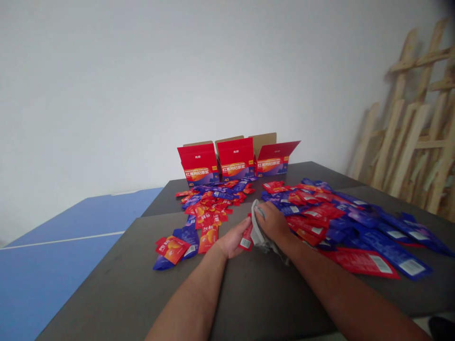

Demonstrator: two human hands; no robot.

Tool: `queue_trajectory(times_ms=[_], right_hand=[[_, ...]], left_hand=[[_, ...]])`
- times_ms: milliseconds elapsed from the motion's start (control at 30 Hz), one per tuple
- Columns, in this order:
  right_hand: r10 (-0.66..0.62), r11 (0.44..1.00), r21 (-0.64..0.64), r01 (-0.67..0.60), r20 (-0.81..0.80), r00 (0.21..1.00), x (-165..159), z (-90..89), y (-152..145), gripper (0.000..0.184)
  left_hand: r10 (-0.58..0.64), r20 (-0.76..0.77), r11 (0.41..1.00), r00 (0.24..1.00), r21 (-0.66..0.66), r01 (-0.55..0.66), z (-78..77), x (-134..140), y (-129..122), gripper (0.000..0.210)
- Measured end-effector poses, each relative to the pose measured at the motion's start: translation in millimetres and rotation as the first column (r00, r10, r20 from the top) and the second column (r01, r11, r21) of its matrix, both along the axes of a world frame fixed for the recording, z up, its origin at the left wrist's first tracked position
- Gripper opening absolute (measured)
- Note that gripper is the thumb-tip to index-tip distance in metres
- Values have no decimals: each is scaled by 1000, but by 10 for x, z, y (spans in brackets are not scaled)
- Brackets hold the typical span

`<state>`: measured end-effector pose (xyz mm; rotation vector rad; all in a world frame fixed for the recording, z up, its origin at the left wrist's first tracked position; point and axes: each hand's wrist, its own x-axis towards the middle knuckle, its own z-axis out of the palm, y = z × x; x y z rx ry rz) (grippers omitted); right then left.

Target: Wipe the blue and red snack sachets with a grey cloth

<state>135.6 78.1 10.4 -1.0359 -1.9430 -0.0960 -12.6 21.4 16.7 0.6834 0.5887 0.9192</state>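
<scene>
Just in front of the three open red cartons [237, 161], between the left heap of sachets [209, 208] and the right heap [341, 222] on the dark table [249, 293], sat both hands: left hand [232, 241] closed lightly on a small stack of red and silvery sachets [249, 234], right hand [272, 222] curled over the same stack, pinching its top edge. Judged light, thin, floppy and slick, so best gripped by the flat faces or a sealed edge. Chinese lettering and "40" showed on the cartons, too small to read surely.
</scene>
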Motion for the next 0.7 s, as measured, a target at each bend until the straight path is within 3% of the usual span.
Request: queue_trajectory(times_ms=[133, 233, 300, 400, 533, 600, 700], right_hand=[[-108, 992, -70, 102, -94, 990, 81, -23, 127, 14], [-145, 988, -79, 136, -120, 982, 128, 14, 120, 17], [-78, 997, -31, 76, -78, 994, 116, 59, 36, 20], [113, 993, 28, -116, 93, 989, 14, 113, -173, 22], [335, 922, 53, -383, 383, 861, -169, 117, -419, 16], [372, 891, 58, -450, 475, 797, -221, 102, -474, 15], [312, 913, 95, -396, 463, 830, -240, 85, -476, 14]], left_hand=[[40, -6, 999, 999, -30, -40, -16, -57, 40, 33], [101, 76, 993, 992, -65, -97, 1, -125, 96, 36], [147, 157, 987, 977, -80, -136, 23, -168, 125, 40], [178, 224, 981, 958, -112, -156, 48, -209, 140, 44], [78, 193, 983, 978, -177, -43, 29, -212, 135, 58], [47, 154, 980, 987, -196, -16, -3, -192, 132, 63], [3, 90, 976, 996, -216, 17, -44, -142, 120, 63]])
